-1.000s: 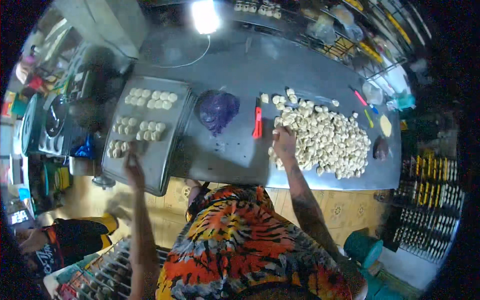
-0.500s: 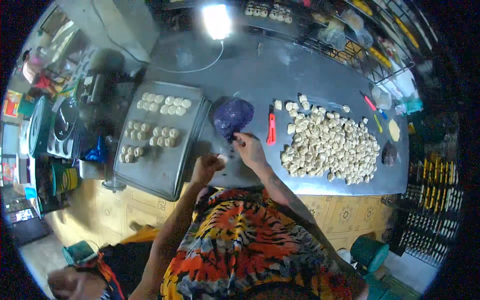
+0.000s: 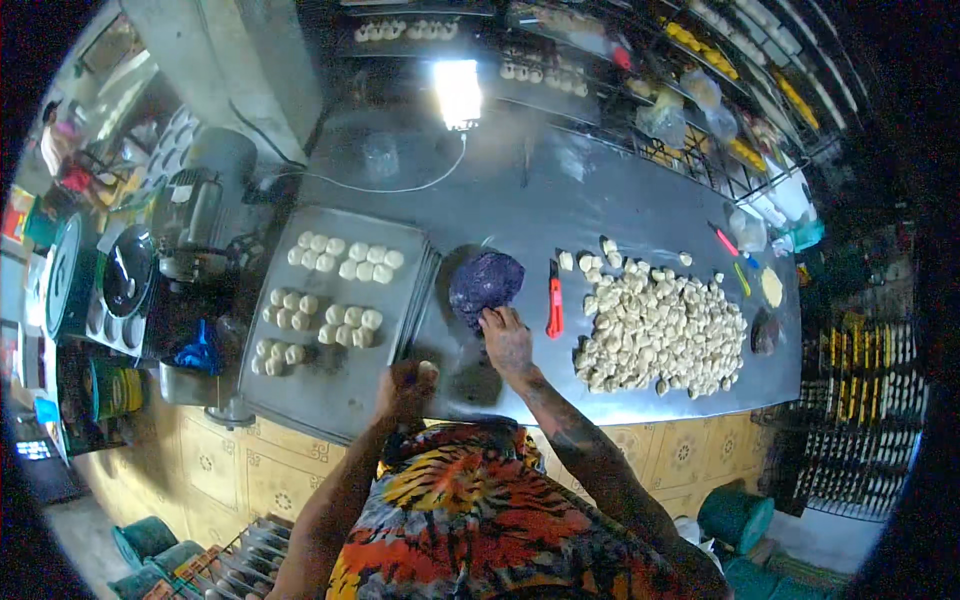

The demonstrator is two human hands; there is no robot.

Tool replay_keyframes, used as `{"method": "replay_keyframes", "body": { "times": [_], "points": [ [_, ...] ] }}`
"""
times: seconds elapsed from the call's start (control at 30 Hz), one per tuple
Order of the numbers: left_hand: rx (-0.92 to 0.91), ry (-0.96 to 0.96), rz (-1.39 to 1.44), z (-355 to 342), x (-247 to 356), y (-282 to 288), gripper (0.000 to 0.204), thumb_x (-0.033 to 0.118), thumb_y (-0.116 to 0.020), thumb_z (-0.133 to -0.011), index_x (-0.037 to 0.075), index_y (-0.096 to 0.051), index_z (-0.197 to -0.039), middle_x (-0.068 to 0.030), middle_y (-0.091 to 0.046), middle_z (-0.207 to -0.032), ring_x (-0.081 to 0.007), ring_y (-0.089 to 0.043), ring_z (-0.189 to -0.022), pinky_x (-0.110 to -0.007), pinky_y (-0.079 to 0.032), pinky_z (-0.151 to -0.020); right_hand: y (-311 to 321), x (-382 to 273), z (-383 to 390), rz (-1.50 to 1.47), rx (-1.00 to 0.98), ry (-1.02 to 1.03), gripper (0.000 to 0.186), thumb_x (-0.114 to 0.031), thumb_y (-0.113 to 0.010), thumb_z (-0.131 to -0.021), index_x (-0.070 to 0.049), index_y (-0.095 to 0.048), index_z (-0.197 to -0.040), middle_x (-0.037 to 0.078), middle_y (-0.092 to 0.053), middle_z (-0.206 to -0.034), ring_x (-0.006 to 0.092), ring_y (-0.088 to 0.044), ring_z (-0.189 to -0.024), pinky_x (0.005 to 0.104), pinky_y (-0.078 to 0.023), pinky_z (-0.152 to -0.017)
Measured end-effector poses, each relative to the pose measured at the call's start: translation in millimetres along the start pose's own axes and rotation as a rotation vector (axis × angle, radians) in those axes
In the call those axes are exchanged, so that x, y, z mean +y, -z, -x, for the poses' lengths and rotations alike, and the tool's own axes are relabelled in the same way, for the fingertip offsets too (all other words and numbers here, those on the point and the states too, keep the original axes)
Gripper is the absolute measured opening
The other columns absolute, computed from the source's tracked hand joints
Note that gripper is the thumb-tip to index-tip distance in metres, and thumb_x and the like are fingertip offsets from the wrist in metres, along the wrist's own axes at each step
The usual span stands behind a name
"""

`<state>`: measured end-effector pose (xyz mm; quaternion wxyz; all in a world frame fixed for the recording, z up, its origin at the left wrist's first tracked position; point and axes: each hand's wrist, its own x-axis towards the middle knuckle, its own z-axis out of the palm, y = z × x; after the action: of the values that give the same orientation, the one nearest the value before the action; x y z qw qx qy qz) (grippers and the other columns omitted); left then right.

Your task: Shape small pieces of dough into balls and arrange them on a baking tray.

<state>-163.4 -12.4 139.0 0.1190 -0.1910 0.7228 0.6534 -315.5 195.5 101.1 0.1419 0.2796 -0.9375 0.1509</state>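
Observation:
A mound of dark purple paste (image 3: 487,282) sits on the grey metal table in front of me. My right hand (image 3: 510,345) is at its near edge, with the fingers bent and pressed into the paste. Closer to my body and to the left, my left hand (image 3: 403,388) is closed round a small pale piece of dough (image 3: 428,370), which shows at its thumb side. On the left a stack of metal trays (image 3: 300,385) bears several clusters of round dough balls (image 3: 352,325). A wide heap of cut dough pieces (image 3: 660,325) covers the right of the table.
A red box cutter (image 3: 555,305) lies between the paste and the heap. A lit lamp (image 3: 458,92) stands at the back, its white cable crossing the table. Farther right are a dark lump (image 3: 766,332) and a flat pale piece (image 3: 771,287). Racks of dough (image 3: 865,400) stand beyond the right edge.
My right hand has come down onto the paste's near edge, its fingers now against it. My left hand stays closed on the dough. The view has shifted, and the person at lower left is out of view.

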Motion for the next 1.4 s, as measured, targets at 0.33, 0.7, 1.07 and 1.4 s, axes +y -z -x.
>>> {"method": "replay_keyframes", "body": {
  "times": [0.33, 0.7, 1.07, 1.4],
  "points": [
    [0.154, 0.013, 0.565, -18.8, 19.1, -95.4, 0.017, 0.015, -0.07, -0.092, -0.002, -0.068, -0.093, -0.0078, -0.067, -0.085, -0.0148, -0.062, -0.072, -0.027, -0.055, -0.069, 29.5, 27.9, -11.0, -0.764, -0.361, -0.348, 0.016, -0.009, -0.067, -0.088, 0.0, -0.07, -0.101, 0.008, -0.069, -0.085, 0.0223, -0.062, -0.067, 0.0302, -0.049, -0.061],
    [0.012, 0.102, 0.842, -30.8, 25.4, -118.8, 0.018, 0.014, -0.074, -0.088, -0.001, -0.07, -0.097, -0.0062, -0.068, -0.086, -0.0126, -0.064, -0.076, -0.025, -0.055, -0.072, 71.7, 20.5, 35.3, -1.191, -0.465, -0.25, 0.023, -0.008, -0.068, -0.091, 0.001, -0.07, -0.113, 0.008, -0.07, -0.094, 0.0146, -0.062, -0.084, 0.0243, -0.05, -0.077],
    [-0.115, -0.292, 0.025, -54.1, 1.4, -37.6, 0.016, 0.011, -0.075, -0.083, 0.001, -0.073, -0.096, -0.0003, -0.069, -0.078, -0.0077, -0.06, -0.067, -0.022, -0.051, -0.063, 49.4, -18.4, 35.2, -1.207, -0.483, -0.588, 0.029, -0.007, -0.07, -0.089, 0.0, -0.066, -0.118, 0.006, -0.07, -0.09, 0.0141, -0.062, -0.087, 0.0274, -0.051, -0.08],
    [0.07, -0.205, 0.135, -36.8, 40.1, -55.9, 0.015, 0.009, -0.075, -0.083, -0.001, -0.074, -0.093, -0.004, -0.071, -0.078, -0.0105, -0.059, -0.063, -0.024, -0.048, -0.057, 70.5, -27.8, 35.4, -0.907, -0.068, -0.165, 0.028, -0.006, -0.074, -0.08, -0.002, -0.069, -0.107, 0.008, -0.067, -0.084, 0.0163, -0.061, -0.082, 0.0279, -0.049, -0.074]
  ]
}}
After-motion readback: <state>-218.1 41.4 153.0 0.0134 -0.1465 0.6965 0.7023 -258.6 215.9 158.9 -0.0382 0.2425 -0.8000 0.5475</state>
